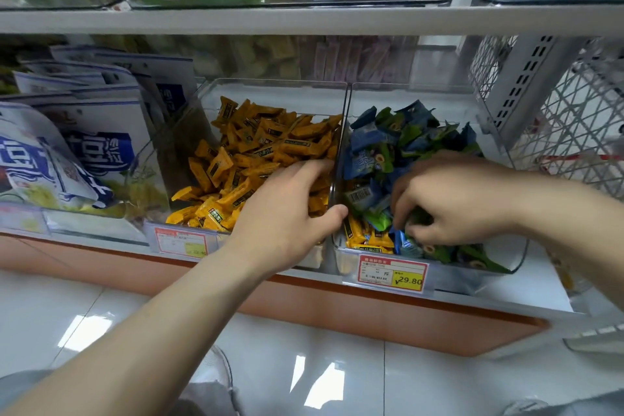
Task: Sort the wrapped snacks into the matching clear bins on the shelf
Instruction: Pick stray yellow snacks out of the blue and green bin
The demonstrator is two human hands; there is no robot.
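Head view. White-and-blue bags (77,152) stand far left of the left hand (287,216). Left hand: fingers curled down among the orange snacks (256,152) in the left bin (206,105), thumb at the wall where it meets the right bin (452,277); cannot tell whether it holds anything. Stray orange snacks (368,240) lie in the right bin's front corner, between the two hands, just left of the right fingertips. Right hand (462,206): fingers curled, pinching a green snack (418,217) among the blue and green snacks (388,142), which pile up behind it. Price tag (393,275) hangs just below that grip. Wire basket (574,125) stands to its right.
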